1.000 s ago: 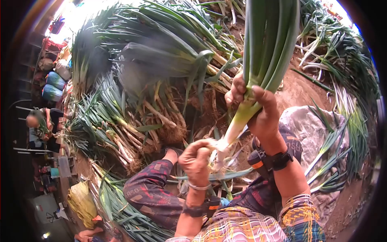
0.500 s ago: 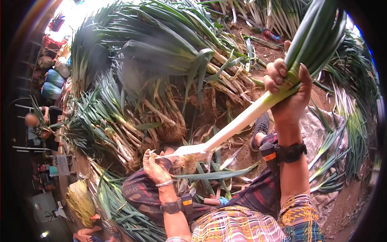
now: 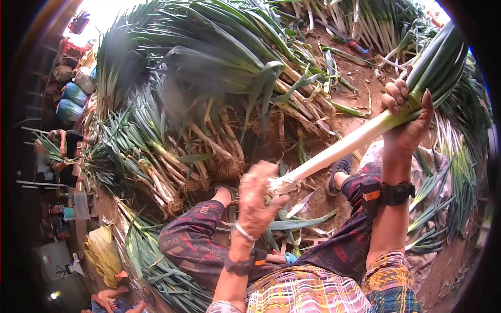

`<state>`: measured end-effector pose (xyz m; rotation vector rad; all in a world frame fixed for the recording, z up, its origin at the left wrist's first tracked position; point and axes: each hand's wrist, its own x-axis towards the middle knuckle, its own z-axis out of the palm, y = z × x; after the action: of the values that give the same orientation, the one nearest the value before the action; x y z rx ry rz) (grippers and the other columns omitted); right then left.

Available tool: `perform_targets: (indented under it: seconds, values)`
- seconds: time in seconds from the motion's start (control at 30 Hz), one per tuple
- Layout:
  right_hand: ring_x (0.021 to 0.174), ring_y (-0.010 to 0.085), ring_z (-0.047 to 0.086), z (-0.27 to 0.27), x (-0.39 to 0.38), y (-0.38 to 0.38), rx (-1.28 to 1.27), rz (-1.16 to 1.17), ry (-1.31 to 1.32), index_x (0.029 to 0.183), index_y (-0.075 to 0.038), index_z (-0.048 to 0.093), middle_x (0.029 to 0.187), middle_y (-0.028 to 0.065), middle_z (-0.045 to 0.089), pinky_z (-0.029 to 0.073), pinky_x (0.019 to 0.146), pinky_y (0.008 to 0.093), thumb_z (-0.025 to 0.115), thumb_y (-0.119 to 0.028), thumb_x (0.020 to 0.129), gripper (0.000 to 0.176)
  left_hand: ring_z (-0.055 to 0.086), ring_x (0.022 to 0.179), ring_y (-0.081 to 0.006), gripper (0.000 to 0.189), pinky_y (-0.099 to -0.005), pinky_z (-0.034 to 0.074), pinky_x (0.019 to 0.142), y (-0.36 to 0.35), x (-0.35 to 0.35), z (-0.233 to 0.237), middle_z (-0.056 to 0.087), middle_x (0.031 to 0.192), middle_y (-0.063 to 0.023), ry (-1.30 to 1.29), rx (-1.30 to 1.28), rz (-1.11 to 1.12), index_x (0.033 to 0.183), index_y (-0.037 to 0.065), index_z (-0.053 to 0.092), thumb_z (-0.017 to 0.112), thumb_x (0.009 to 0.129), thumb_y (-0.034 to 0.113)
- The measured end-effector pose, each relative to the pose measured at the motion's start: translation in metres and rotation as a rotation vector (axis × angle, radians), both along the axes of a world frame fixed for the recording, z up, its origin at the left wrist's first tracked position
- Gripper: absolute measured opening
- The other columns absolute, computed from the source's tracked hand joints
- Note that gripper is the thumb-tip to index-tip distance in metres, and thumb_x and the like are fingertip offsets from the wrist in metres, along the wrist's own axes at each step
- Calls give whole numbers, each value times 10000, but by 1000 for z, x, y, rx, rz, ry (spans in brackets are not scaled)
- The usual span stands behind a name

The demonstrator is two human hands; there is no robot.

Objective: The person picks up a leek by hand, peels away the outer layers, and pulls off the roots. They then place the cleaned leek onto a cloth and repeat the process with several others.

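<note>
My right hand (image 3: 409,112) is wrapped round a leek (image 3: 347,147) just below its dark green leaves. The leek slants across the view, its pale stem pointing down to the left toward my lap. Beside the root end is my left hand (image 3: 255,203), fingers and thumb apart and a little smeared by motion. Its fingertips overlap the leek's root end in this view, so the roots are mostly hidden. Stripped peel (image 3: 301,203) and a loose green leaf (image 3: 305,223) lie beneath the stem, between my legs.
Large piles of untrimmed leeks (image 3: 214,62) rise ahead and to the left. Cleaner leeks (image 3: 456,151) lie on the right beside a pale sack (image 3: 373,156). A yellow sack (image 3: 103,255) is at the left. Other people sit along the left, one with bare arms (image 3: 112,297) at the lower left.
My left hand has moved up and right to the root end, opening from its pinch on a strip of peel. My right hand has carried the leek to the right and slightly down.
</note>
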<state>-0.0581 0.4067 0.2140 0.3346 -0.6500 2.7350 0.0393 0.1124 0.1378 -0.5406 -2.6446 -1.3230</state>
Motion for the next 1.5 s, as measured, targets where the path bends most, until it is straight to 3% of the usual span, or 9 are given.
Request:
perform_targets:
  seconds: [0.27, 0.33, 0.5, 0.6, 0.8, 1.0, 1.13, 1.33, 1.5]
  values:
    - [654, 143, 405, -13, -1, 31, -9, -187, -250, 902, -32, 410, 751, 65, 401, 380, 522, 243, 619, -221, 805, 298, 617, 739, -197, 104, -296, 496, 680, -7, 30, -46, 644, 830, -109, -246, 492, 506, 912, 10, 626, 621, 814, 42]
    - [653, 143, 407, -12, 1, 45, -40, -202, -268, 897, -29, 409, 752, 64, 404, 382, 523, 244, 633, -212, 790, 308, 619, 722, -188, 118, -296, 488, 665, -47, 35, -70, 645, 818, -111, -129, -37, 613, 922, 7, 624, 574, 852, 87]
    - [677, 155, 381, -10, 12, 68, 1, -254, -110, 1089, 0, 444, 771, 71, 383, 357, 550, 249, 611, -187, 787, 392, 631, 826, -219, 265, -304, 483, 731, -102, 49, -101, 652, 894, -117, -596, -8, 794, 1066, 13, 607, 535, 813, 47]
    - [682, 157, 378, -8, 15, 63, -11, -159, -38, 1182, 8, 434, 781, 73, 380, 350, 552, 245, 594, -215, 807, 465, 350, 1268, -259, 522, -336, 331, 1011, -76, 20, -94, 391, 1340, -165, -272, 325, 485, 1320, 58, 404, 578, 828, 77]
    - [678, 123, 360, -9, 8, 60, -153, 142, 148, 1264, 69, 360, 861, 73, 397, 342, 516, 216, 603, -219, 814, 587, 481, 1100, -214, 366, -320, 375, 927, -3, -8, -11, 553, 1153, -125, -370, 296, -281, 1190, 20, 527, 596, 865, 175]
    - [676, 124, 361, -6, 10, 55, -67, 126, 199, 1269, 67, 353, 852, 78, 401, 351, 508, 215, 592, -235, 826, 587, 549, 639, -165, 204, -279, 454, 642, -9, 19, -35, 619, 735, -76, -751, 493, 267, 896, 3, 648, 602, 857, 198]
    - [672, 123, 363, -6, 15, 64, 28, -15, 44, 1290, 49, 338, 835, 78, 403, 345, 509, 219, 575, -209, 832, 576, 595, 588, -206, 235, -319, 467, 611, -74, 55, -120, 618, 620, -82, -625, -198, 532, 800, 4, 649, 615, 822, 235]
    - [662, 132, 406, -6, 7, 47, 163, -167, -118, 1120, 3, 431, 796, 86, 425, 360, 518, 222, 554, -270, 863, 395, 396, 1198, -341, 680, -398, 302, 1025, -13, 17, -41, 414, 1299, -201, -421, 324, 236, 1292, 11, 402, 712, 717, 199]
    - [719, 147, 419, -3, 7, 21, 125, -139, -95, 1140, -2, 403, 844, 94, 419, 384, 572, 239, 554, -308, 870, 436, 528, 1001, -181, 559, -280, 431, 846, 51, 17, -37, 542, 1179, -114, -209, 124, -72, 1269, -3, 446, 686, 781, 126]
